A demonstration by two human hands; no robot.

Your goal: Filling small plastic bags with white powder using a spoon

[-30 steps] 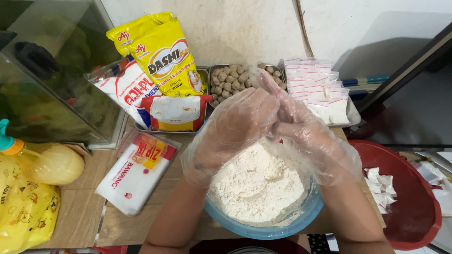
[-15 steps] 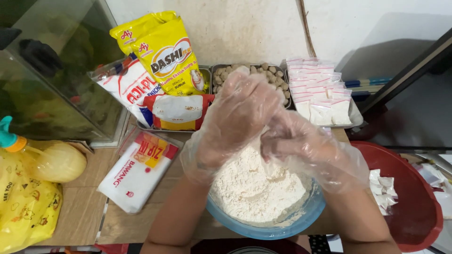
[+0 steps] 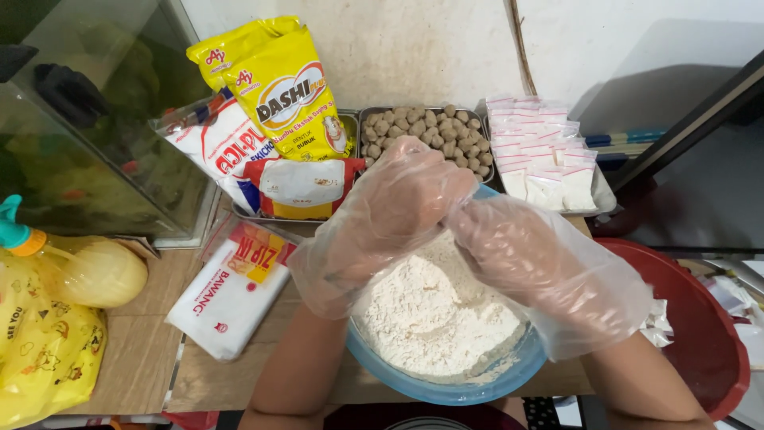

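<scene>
Hands in loose clear plastic gloves, the left hand (image 3: 398, 209) and the right hand (image 3: 521, 251), pressed together fingertip to fingertip above a blue bowl (image 3: 446, 386) of white flour (image 3: 430, 318) at the worktop's (image 3: 143, 350) near edge. Behind it, a metal tray of brown balls (image 3: 426, 127), yellow seasoning bags (image 3: 278, 87), small white sachets (image 3: 537, 151).

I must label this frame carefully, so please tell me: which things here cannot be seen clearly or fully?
- Head view: the fingertips of the left gloved hand and right gloved hand overlap; anything pinched between them is hidden.
- The far rim of the blue round bowl of white flour is covered by both hands.
- The red plastic basin is cut by the right edge.
- The yellow plastic bag is cut by the left edge.
</scene>
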